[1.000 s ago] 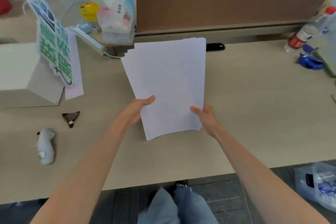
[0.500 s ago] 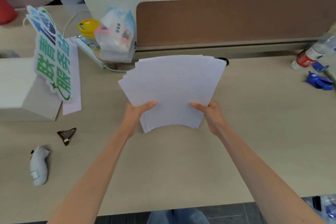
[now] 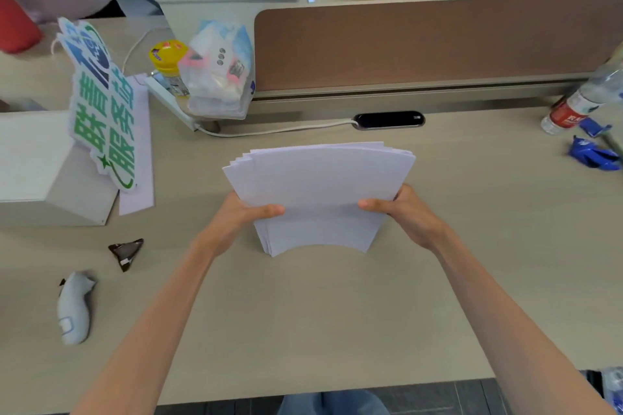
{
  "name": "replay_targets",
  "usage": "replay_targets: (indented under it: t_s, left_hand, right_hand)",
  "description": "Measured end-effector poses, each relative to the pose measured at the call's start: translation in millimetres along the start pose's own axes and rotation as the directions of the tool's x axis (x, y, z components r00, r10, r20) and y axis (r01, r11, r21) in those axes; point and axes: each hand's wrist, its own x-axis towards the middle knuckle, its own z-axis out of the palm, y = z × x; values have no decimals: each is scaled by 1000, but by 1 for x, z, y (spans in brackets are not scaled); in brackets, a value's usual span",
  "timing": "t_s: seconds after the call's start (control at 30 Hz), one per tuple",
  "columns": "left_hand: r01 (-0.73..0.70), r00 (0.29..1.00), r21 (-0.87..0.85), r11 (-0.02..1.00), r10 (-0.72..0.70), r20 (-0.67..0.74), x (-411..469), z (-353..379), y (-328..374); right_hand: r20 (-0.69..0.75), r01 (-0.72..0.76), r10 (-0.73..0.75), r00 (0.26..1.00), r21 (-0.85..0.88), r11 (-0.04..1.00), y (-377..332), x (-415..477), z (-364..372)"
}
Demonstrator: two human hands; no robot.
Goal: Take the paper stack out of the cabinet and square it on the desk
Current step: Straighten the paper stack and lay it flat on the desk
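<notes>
Two bare hands hold a paper stack [image 3: 320,192] upright over the middle of a tan bench [image 3: 337,313]. The left hand [image 3: 236,219] grips the stack's left edge and the right hand [image 3: 408,216] its right edge, thumbs across the front. Each grip is closed on the paper. The sheets are fanned unevenly along the top. The bottom edge looks close to the bench; contact cannot be told.

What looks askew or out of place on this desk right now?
The paper stack, gripped between the left hand and right hand, is fanned: sheet corners stagger at its upper left, not yet squared. A dark crumpled wrapper lies loose on the desk.
</notes>
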Motion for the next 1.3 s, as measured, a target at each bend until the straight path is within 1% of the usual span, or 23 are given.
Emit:
replay_targets:
  t_s: [0.1,0.2,0.3,0.43,0.53,0.67,0.73,0.8,0.93,1.0,1.1,1.2,1.3]
  left_hand:
    - [5,997,28,1000,-7,79,0,-3,15]
    - [-9,999,40,999,7,52,1,9,21]
    - [-44,999,7,999,45,-19,0,17,14]
    - [-47,997,-12,999,46,-62,-6,20,12]
    - [-92,992,-43,995,88,-94,-12,15,16]
    - [-148,982,-100,984,134,-133,-24,12,29]
    - [-161,973,-88,983,144,-178,-27,17,38]
    - [-144,968,-63,988,127,-218,-26,22,41]
    - [-145,954,-40,989,129,-270,-25,29,41]
    - [-166,950,-30,986,152,-274,-24,29,39]
    - [-187,961,-40,982,174,-216,-22,23,33]
    - [-148,971,-59,987,133,-200,-16,14,26]
    - [-89,971,-50,995,76,-227,-6,3,15]
  right_hand:
    - [119,8,-5,993,-27,1000,-10,-1,-1]
    - [183,7,12,983,-106,994,-16,1,9]
    - [156,12,4,988,-97,995,-18,1,12]
    - [136,41,-24,990,-128,991,-20,0,16]
    - [110,57,-46,993,-98,993,-20,-2,16]
    - [98,48,-38,994,-95,994,-13,-7,14]
    - [87,45,-37,996,-96,994,-10,-7,15]
    - [77,46,-39,996,-91,995,-7,-8,16]
    - [59,50,-44,997,-96,994,0,-9,21]
    - [27,57,-55,998,-89,994,3,-8,25]
    - [-14,58,-59,998,-65,996,2,-3,29]
    - [-12,56,-57,998,-31,998,-3,6,31]
    - [-11,59,-58,998,32,998,-7,21,37]
